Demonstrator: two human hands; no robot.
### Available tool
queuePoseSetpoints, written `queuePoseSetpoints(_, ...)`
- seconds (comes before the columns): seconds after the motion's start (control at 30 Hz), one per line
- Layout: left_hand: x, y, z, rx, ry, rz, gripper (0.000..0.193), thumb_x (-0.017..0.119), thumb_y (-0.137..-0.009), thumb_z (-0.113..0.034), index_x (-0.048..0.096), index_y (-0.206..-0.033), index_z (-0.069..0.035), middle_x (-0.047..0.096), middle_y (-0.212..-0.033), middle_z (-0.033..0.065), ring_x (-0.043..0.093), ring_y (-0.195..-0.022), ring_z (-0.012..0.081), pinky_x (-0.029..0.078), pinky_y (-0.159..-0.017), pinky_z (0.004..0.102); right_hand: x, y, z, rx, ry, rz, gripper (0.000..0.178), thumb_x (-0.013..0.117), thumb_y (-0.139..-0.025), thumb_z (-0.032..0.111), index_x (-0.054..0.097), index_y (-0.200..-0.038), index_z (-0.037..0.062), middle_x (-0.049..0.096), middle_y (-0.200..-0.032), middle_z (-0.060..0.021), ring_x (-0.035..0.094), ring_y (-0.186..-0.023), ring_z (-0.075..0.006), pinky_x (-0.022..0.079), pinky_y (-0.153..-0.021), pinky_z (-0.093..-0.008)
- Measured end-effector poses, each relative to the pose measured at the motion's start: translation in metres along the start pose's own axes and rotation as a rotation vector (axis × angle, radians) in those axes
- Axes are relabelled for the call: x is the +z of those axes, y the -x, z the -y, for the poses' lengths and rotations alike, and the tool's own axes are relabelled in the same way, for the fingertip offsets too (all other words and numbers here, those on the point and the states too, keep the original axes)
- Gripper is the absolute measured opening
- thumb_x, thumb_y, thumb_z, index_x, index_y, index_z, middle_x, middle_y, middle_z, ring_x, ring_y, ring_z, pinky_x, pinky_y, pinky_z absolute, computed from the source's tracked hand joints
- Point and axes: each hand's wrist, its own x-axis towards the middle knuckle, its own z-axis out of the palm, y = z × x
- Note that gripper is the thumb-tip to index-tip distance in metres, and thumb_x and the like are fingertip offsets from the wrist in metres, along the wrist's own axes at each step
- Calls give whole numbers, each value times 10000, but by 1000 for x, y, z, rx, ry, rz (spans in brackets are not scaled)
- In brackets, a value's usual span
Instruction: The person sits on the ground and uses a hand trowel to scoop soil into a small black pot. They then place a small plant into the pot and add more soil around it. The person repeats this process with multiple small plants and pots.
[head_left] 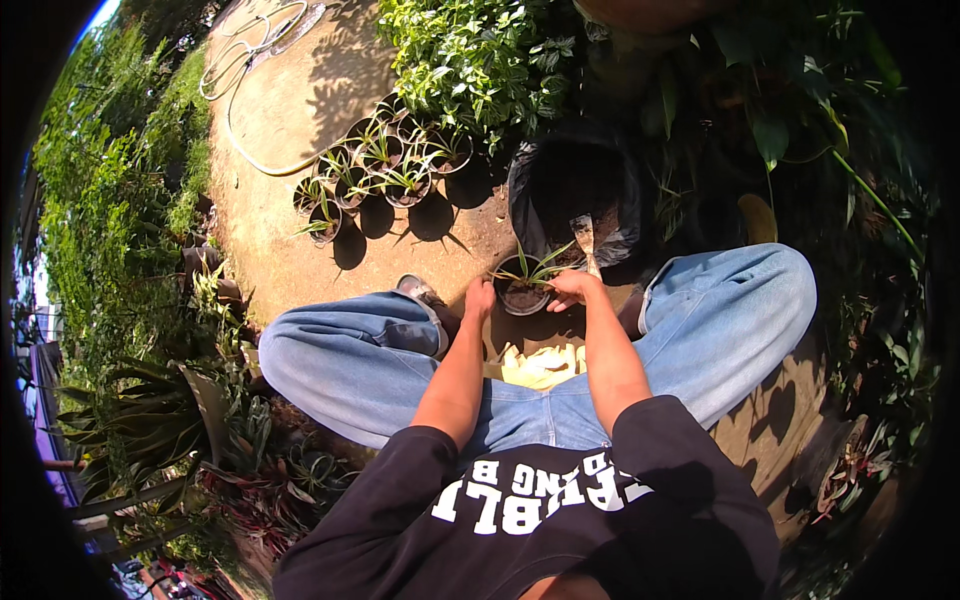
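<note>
Between my hands is a small dark plastic pot with soil in it. A young plant with narrow, striped-looking leaves stands in the soil. My left hand is closed at the pot's left side, its fingertips partly hidden. From the right, my right hand reaches to the rim, thumb and fingers closed on the pot's edge beside the leaves. Just beyond it a hand trowel leans at the mouth of a black plastic bag, where dark soil shows in the shade.
Several potted young plants stand grouped at the far left. A pale hose curls over the ground behind them. Leafy bushes border the far side. Something pale yellow lies between my legs. Plants crowd both sides.
</note>
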Motion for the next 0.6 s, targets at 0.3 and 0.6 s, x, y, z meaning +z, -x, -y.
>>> queuePoseSetpoints(0.3,-4,2,2,-7,179,37,440,402,-946,-307,614,-1159,15,647,-1117,260,589,-1096,437,465,-913,485,9,14,23,-130,-13,-193,446,559,-936,262,525,-1240,-62,666,-960,-248,707,-742,-325,606,-535,-389)
queuePoseSetpoints(0.6,-24,15,-45,-148,734,309,645,410,-984,-556,408,-1421,-81,594,-1216,128,615,-922,246,532,-623,354,2,32,52,-305,-86,-268,246,544,-853,175,551,-1068,55,624,-740,-126,652,-559,-226,570,-482,-351)
